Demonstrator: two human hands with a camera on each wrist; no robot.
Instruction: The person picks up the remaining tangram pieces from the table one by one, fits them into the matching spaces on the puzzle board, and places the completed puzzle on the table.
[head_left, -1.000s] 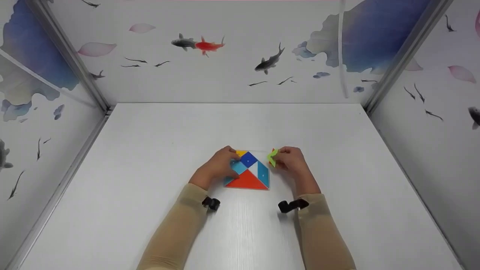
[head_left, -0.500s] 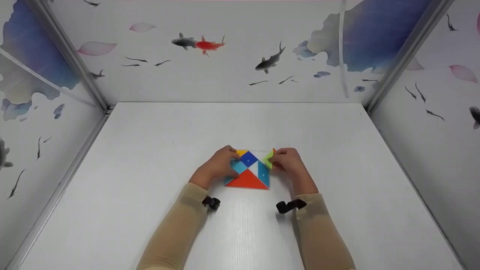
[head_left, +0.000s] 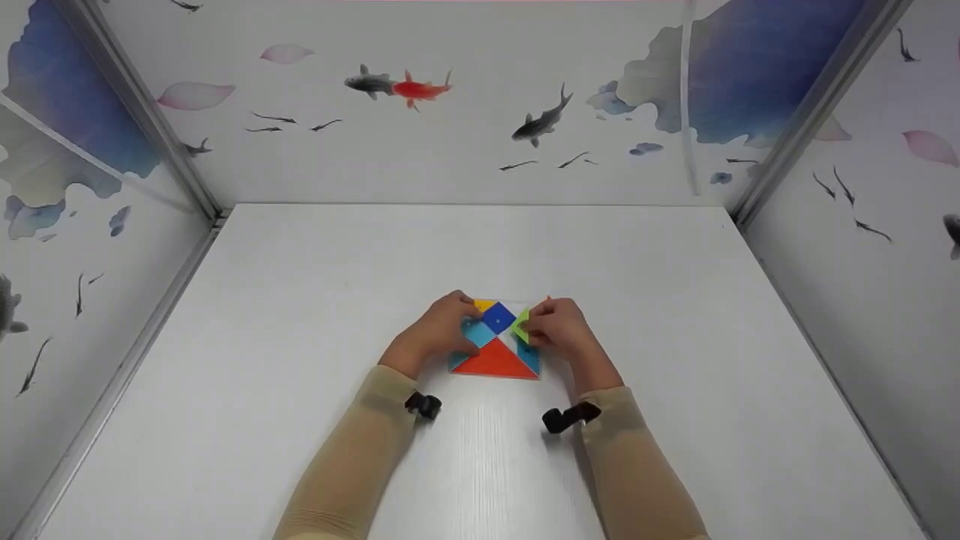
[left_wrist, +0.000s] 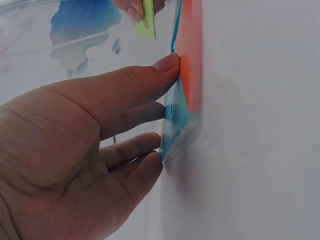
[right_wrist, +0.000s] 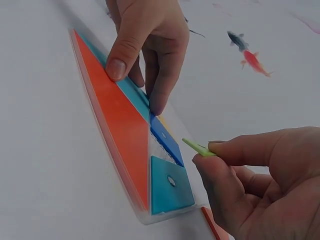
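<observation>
While the left hand rests thumb and parted, loosely extended fingers on the left part of a clear tray, the right hand pinches a green piece between thumb and forefinger, holding it raised above the tray's right side. Lying about midway between the left and right edges of the worktop, the tray carries a large orange triangle along its near edge, a yellow piece at its far left corner, a dark blue square and light blue pieces. Near the tray's right edge, partly hidden by the right hand, is another orange piece.
</observation>
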